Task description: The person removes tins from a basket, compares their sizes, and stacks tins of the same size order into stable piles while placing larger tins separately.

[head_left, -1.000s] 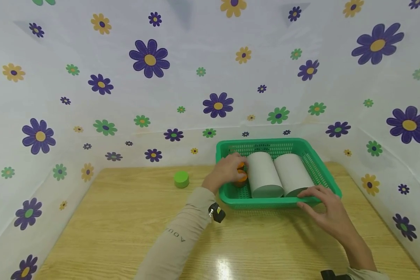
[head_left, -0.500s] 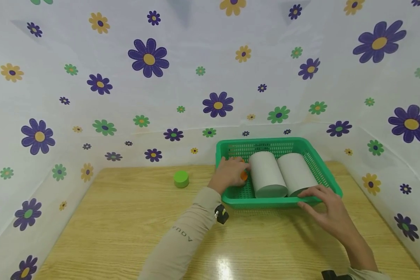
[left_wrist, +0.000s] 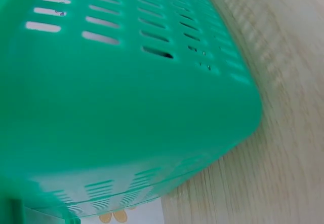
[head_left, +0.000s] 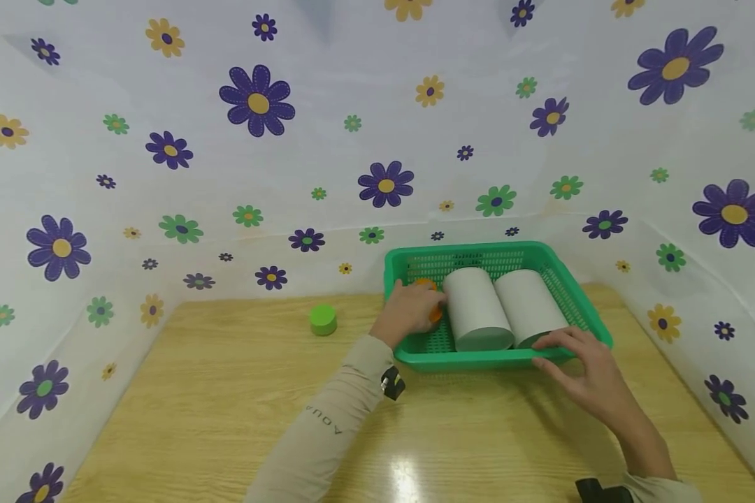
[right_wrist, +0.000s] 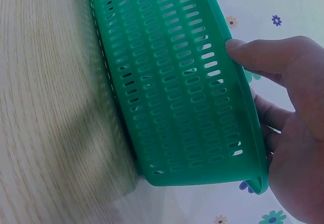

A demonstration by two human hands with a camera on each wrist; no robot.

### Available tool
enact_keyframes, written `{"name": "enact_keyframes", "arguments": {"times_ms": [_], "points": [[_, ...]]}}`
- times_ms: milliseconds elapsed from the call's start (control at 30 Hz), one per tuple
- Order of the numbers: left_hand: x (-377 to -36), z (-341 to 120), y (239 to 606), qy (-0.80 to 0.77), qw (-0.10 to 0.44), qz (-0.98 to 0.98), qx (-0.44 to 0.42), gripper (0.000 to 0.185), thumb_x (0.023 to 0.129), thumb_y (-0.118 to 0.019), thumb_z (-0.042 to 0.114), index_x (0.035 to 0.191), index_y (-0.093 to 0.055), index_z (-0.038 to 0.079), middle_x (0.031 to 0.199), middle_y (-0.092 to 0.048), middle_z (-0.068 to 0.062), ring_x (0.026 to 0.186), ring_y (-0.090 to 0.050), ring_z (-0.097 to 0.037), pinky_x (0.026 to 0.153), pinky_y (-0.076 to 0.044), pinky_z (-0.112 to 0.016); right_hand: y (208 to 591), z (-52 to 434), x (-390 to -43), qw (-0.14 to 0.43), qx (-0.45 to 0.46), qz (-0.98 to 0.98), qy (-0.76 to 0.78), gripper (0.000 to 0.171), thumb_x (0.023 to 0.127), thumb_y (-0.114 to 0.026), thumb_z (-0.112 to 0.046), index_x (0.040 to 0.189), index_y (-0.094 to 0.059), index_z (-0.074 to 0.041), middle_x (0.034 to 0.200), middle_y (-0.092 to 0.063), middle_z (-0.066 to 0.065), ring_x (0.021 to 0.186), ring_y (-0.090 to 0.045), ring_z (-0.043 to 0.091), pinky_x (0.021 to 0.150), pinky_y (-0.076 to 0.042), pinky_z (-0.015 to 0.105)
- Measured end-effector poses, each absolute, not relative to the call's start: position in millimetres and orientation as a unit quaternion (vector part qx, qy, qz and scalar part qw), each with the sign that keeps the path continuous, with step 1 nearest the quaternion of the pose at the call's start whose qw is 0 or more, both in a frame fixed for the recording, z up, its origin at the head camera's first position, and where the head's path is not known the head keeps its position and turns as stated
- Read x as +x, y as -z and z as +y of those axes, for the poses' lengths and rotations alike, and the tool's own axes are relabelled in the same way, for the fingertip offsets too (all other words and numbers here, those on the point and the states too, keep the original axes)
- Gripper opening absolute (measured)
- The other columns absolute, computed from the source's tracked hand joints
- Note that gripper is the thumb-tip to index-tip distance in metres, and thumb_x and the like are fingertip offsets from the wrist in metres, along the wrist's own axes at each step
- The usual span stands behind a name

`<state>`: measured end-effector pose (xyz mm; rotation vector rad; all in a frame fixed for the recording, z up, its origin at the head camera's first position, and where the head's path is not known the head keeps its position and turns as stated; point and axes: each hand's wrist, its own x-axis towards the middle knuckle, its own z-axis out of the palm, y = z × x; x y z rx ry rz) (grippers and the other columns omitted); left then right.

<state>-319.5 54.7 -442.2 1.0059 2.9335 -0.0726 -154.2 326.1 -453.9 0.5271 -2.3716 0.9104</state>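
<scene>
Fingers: those of the left hand [head_left: 411, 312] were curled round an orange piece [head_left: 435, 314]; those of the right hand [head_left: 586, 370] lay fairly straight, slightly apart, pressing on the rim.
Landmark: a green basket [head_left: 572, 297] stood at the far right of the wooden table [head_left: 226, 405].
Orange piece: inside the basket's left end, mostly hidden by the left hand.
Second orange piece [head_left: 424, 283]: in the basket, just beyond the left hand's fingers.
White cylinders: two lay side by side in the basket, one [head_left: 475, 309] beside the left hand, the other [head_left: 527, 304] near the right hand.
Right hand: on the basket's near right rim, thumb on the outer wall.
Green cap [head_left: 323, 319]: on the table, well left of the basket.
Backdrop: a flowered sheet [head_left: 258, 140] rose behind the basket.
</scene>
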Motion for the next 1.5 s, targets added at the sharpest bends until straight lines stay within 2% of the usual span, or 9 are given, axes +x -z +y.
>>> {"name": "enact_keyframes", "arguments": {"times_ms": [267, 433, 633, 767, 967, 1067, 1300, 1500], "points": [[-318, 49, 440, 0.01, 0.025, 0.946, 0.322, 0.037, 0.092, -0.079, 0.023, 0.127, -0.068, 0.03, 0.134, -0.061, 0.002, 0.126, -0.057, -0.025, 0.115, -0.03, -0.067, 453, 323, -156, 0.261, 0.19, -0.884, -0.338, 0.031, 0.074, -0.086, 0.005, 0.097, -0.074, -0.012, 0.1, -0.067, -0.003, 0.101, -0.051, 0.005, 0.086, -0.037, 0.029], [-315, 48, 437, -0.003, 0.018, 0.946, 0.323, 0.038, 0.096, -0.073, 0.016, 0.131, -0.067, 0.031, 0.137, -0.058, 0.0, 0.13, -0.054, -0.028, 0.112, -0.035, -0.065, 452, 324, -155, 0.259, 0.188, -0.885, -0.337, 0.031, 0.075, -0.086, 0.004, 0.098, -0.074, -0.012, 0.101, -0.067, -0.004, 0.101, -0.051, 0.005, 0.086, -0.038, 0.029], [-311, 47, 430, -0.01, 0.016, 0.947, 0.32, 0.034, 0.099, -0.07, 0.022, 0.131, -0.065, 0.032, 0.137, -0.056, -0.001, 0.125, -0.053, -0.028, 0.105, -0.044, -0.055, 450, 324, -154, 0.261, 0.191, -0.886, -0.334, 0.031, 0.074, -0.086, 0.004, 0.098, -0.074, -0.012, 0.1, -0.067, -0.003, 0.101, -0.052, 0.005, 0.086, -0.038, 0.028], [-309, 44, 426, -0.016, 0.008, 0.946, 0.324, 0.038, 0.097, -0.072, 0.023, 0.134, -0.064, 0.031, 0.135, -0.055, -0.002, 0.124, -0.052, -0.027, 0.103, -0.047, -0.053, 451, 324, -154, 0.262, 0.191, -0.885, -0.333, 0.032, 0.074, -0.086, 0.004, 0.098, -0.074, -0.013, 0.1, -0.067, -0.004, 0.101, -0.051, 0.005, 0.086, -0.038, 0.028], [-306, 36, 421, -0.048, -0.025, 0.939, 0.34, 0.046, 0.095, -0.075, 0.02, 0.139, -0.062, 0.025, 0.131, -0.054, -0.002, 0.115, -0.05, -0.024, 0.096, -0.051, -0.044, 452, 324, -154, 0.264, 0.193, -0.885, -0.333, 0.033, 0.073, -0.086, 0.005, 0.098, -0.074, -0.014, 0.101, -0.067, -0.003, 0.101, -0.051, 0.004, 0.086, -0.038, 0.028], [-302, 30, 416, -0.083, -0.048, 0.931, 0.352, 0.045, 0.093, -0.077, 0.017, 0.136, -0.064, 0.021, 0.127, -0.055, -0.004, 0.109, -0.05, -0.024, 0.091, -0.05, -0.038, 452, 324, -153, 0.265, 0.192, -0.885, -0.33, 0.034, 0.073, -0.087, 0.005, 0.098, -0.074, -0.014, 0.101, -0.067, -0.003, 0.101, -0.051, 0.003, 0.086, -0.038, 0.028], [-290, 16, 412, -0.185, -0.066, 0.912, 0.359, 0.043, 0.091, -0.078, 0.012, 0.132, -0.066, 0.014, 0.13, -0.052, -0.009, 0.113, -0.048, -0.027, 0.096, -0.049, -0.032, 451, 324, -152, 0.266, 0.192, -0.886, -0.329, 0.036, 0.072, -0.087, 0.005, 0.099, -0.074, -0.016, 0.101, -0.067, -0.004, 0.102, -0.051, 0.003, 0.087, -0.038, 0.025], [-279, 7, 415, -0.249, -0.072, 0.902, 0.346, 0.045, 0.091, -0.078, 0.011, 0.133, -0.064, 0.013, 0.134, -0.053, -0.012, 0.121, -0.049, -0.03, 0.1, -0.051, -0.036, 451, 323, -153, 0.27, 0.199, -0.882, -0.331, 0.036, 0.072, -0.087, 0.007, 0.098, -0.074, -0.015, 0.1, -0.067, -0.004, 0.101, -0.052, 0.003, 0.087, -0.038, 0.023]]}}
